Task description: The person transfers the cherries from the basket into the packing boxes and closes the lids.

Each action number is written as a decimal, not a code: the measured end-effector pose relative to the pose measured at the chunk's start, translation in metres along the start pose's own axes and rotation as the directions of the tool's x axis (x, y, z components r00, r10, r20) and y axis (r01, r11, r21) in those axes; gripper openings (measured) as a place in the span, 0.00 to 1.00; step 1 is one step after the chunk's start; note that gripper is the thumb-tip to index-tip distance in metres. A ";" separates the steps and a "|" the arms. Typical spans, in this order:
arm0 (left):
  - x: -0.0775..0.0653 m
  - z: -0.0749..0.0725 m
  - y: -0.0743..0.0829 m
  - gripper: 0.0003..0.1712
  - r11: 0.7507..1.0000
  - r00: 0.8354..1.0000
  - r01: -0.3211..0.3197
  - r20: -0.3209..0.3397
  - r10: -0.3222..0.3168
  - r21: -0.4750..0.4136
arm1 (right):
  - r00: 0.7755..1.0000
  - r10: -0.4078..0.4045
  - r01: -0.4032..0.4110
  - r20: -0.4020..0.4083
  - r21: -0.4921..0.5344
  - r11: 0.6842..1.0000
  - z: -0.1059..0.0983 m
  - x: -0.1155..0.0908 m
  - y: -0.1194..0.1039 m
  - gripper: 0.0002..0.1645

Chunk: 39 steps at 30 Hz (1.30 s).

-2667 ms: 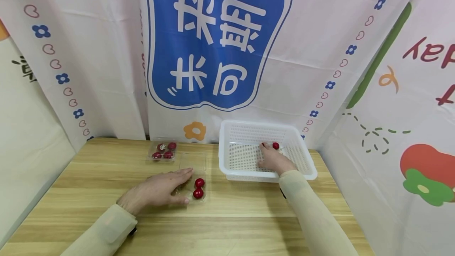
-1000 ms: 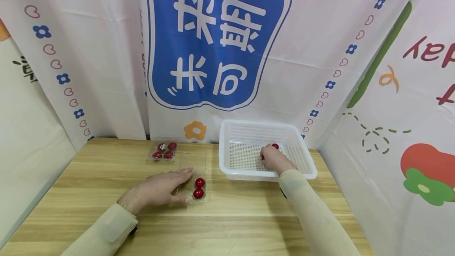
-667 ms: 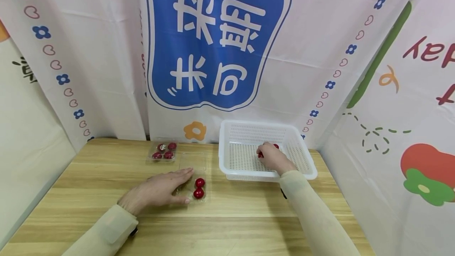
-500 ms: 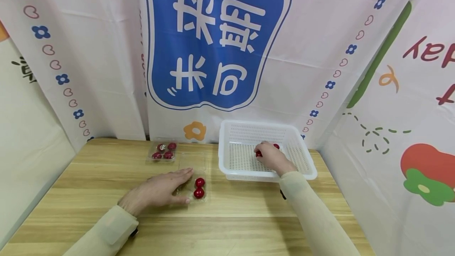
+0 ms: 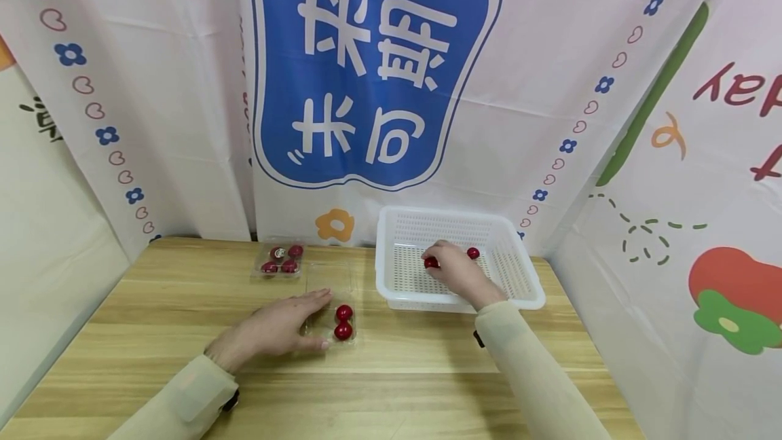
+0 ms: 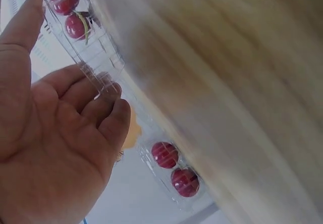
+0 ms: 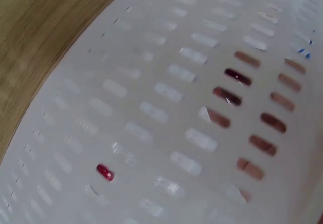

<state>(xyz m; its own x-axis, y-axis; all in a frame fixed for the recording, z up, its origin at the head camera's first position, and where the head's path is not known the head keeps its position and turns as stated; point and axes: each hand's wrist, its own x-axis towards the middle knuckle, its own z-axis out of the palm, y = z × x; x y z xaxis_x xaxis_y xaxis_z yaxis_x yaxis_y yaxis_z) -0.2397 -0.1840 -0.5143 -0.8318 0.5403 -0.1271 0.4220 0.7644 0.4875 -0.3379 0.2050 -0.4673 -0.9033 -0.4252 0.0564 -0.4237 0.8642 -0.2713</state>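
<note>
My right hand (image 5: 457, 269) is inside the white plastic basket (image 5: 397, 301), pinching a red cherry (image 5: 431, 263) between thumb and fingers. Another cherry (image 5: 473, 253) lies on the basket floor behind it. My left hand (image 5: 271, 328) rests against the left side of an opened clear plastic box, whose lid (image 5: 330, 277) lies folded back. Its thumb and fingers are spread along that side. Two cherries (image 5: 343, 322) sit in the box's right part, and the left wrist view shows a green stem on one cherry (image 6: 77, 26). Through the basket's slots, the right wrist view shows parts of fingers (image 7: 262, 146).
Behind my left hand stands a second clear box (image 5: 277, 271) with several cherries (image 5: 290, 265) inside. The wooden table (image 5: 366, 399) ends at printed curtains (image 5: 183, 175) at the back and sides. The basket's raised rim (image 5: 537, 299) surrounds my right hand.
My right hand first reached into the basket with fingers extended, then took hold of a cherry and carried it left within the basket. My left hand has hardly moved.
</note>
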 end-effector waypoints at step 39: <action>0.001 0.001 0.001 0.62 0.999 1.000 0.016 -0.013 -0.017 -0.028 | 0.934 -0.345 0.348 -0.096 0.022 0.937 -0.013 -0.018 -0.109 0.16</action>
<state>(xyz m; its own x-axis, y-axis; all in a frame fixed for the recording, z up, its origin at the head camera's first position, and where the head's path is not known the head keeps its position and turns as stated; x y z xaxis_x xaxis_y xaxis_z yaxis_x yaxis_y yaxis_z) -0.2403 -0.1826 -0.5147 -0.8434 0.5228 -0.1239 0.3981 0.7630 0.5092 -0.2759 0.1221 -0.4264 -0.7039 -0.6690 0.2385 -0.7101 0.6561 -0.2553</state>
